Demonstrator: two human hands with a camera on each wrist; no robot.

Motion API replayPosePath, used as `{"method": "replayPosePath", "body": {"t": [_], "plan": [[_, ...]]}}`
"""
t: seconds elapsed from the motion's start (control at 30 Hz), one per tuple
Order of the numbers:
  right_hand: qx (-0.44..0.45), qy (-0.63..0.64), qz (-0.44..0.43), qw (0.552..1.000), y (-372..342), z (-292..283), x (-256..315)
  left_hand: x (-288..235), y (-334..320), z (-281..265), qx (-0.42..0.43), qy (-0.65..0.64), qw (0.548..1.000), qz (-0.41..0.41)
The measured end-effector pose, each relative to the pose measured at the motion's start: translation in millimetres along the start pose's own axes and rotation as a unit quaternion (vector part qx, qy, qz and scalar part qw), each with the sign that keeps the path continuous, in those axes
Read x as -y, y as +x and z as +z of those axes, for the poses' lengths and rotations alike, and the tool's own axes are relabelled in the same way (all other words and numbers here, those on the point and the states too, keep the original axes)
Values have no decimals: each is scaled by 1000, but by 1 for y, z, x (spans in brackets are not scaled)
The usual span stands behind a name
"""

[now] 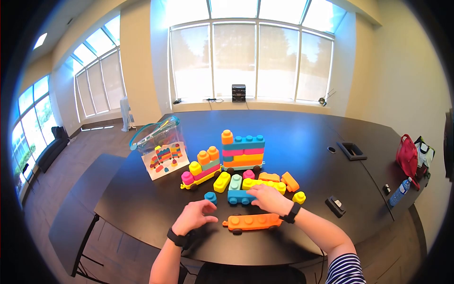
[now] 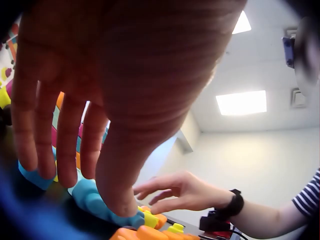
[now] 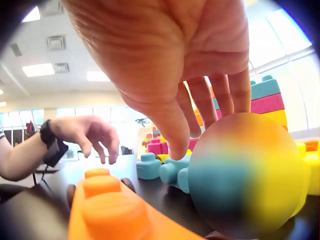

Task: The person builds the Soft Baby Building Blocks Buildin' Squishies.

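My right hand (image 1: pixel 270 199) reaches over the pile of loose blocks, its fingers stretched above a long blue block (image 1: pixel 240 196) and a long yellow block (image 1: pixel 265 184). In the right wrist view the thumb tip comes right at the blue block's edge; a blurred disc hides part of the blocks there. My left hand (image 1: pixel 195 217) hovers with fingers spread and nothing held, beside a small blue block (image 1: pixel 210 198). Between the hands and the table's near edge lies an orange wheeled train base (image 1: pixel 253 221) with a row of studs.
A built wagon (image 1: pixel 243 154) and a yellow wagon (image 1: pixel 202 170) stand farther back. A clear bag (image 1: pixel 163 132) and picture card (image 1: pixel 165 161) are at the left. Loose yellow (image 1: pixel 299 198) and orange (image 1: pixel 290 181) blocks lie right, with a black device (image 1: pixel 336 206) and water bottle (image 1: pixel 401 191) beyond.
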State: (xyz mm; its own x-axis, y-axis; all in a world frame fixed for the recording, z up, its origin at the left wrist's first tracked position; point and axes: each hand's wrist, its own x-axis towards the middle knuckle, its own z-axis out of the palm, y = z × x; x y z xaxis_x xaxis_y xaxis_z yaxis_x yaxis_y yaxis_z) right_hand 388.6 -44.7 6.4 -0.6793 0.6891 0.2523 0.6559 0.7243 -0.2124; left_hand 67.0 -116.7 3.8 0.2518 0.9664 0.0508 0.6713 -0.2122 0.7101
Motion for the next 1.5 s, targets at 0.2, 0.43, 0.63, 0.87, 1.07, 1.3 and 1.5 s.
{"method": "replayPosePath", "body": {"t": [0.2,0.43,0.63,0.87,1.07,1.3,1.5], "plan": [[63,-76,21,995,20,20,-6,-3,-12,21,50,-9,998,39],[89,-56,50,993,39,4,-7,10,-10,42,18,83,991,107],[187,168,72,965,46,-16,-14,2,-16,49,-28,102,988,109],[171,112,42,978,52,2,-21,-6,-18,49,-46,125,987,92],[162,-8,31,986,45,11,-1,-12,-18,44,-42,128,988,77],[77,106,-20,991,17,-40,28,-3,-16,50,-68,114,987,92],[122,116,-24,985,-31,-45,54,-21,-19,43,-57,121,988,71]]}}
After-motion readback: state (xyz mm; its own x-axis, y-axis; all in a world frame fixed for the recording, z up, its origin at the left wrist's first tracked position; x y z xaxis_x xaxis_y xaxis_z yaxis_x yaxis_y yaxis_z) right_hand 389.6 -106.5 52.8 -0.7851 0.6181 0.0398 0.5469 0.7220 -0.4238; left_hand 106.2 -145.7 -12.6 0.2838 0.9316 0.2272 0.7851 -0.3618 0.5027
